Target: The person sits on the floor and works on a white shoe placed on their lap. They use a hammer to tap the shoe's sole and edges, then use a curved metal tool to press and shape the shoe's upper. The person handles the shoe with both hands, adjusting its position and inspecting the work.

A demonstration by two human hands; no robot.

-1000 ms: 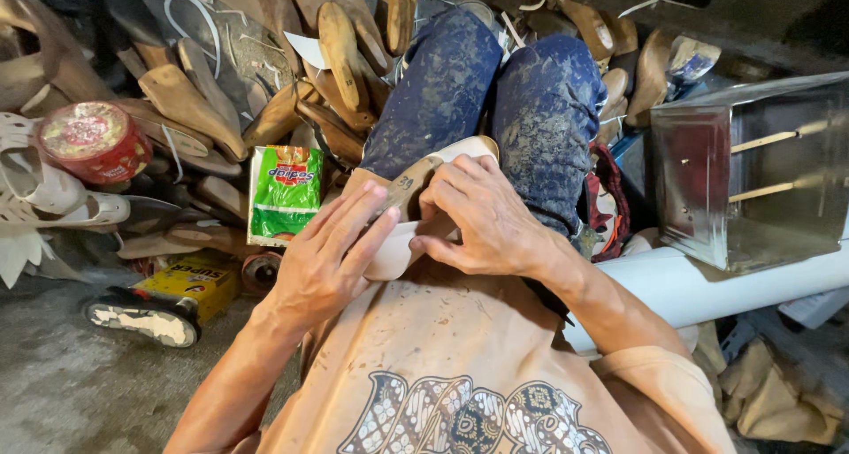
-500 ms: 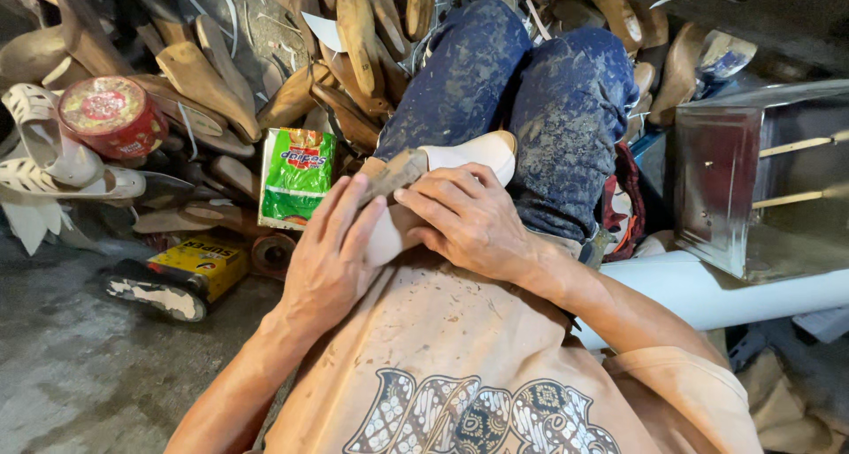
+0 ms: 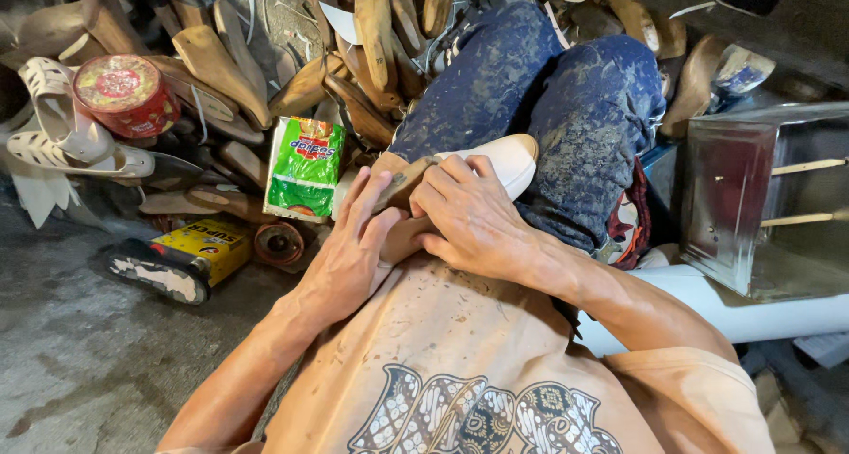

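A stained grey floor is seen at 8 o'clock, heaped with wooden lasts at 11. A white shoe is clamped in both hands, left hand and right hand, on the lap. A green packet, red tin and yellow can lie at 9; a metal box stands at 3.

We are looking down into a cramped shoemaker's workshop, and nearly everything around us is saying so. Wooden shoe lasts are lying heaped across the floor ahead, some stacked, some leaning. White sandal straps and soles are piling up at the left beside a round red tin. A yellow glue can is lying on its side on the stained concrete floor. A battered metal box is standing at the right, and a white shoe on a last is resting across the dusty, glue-spattered jeans.
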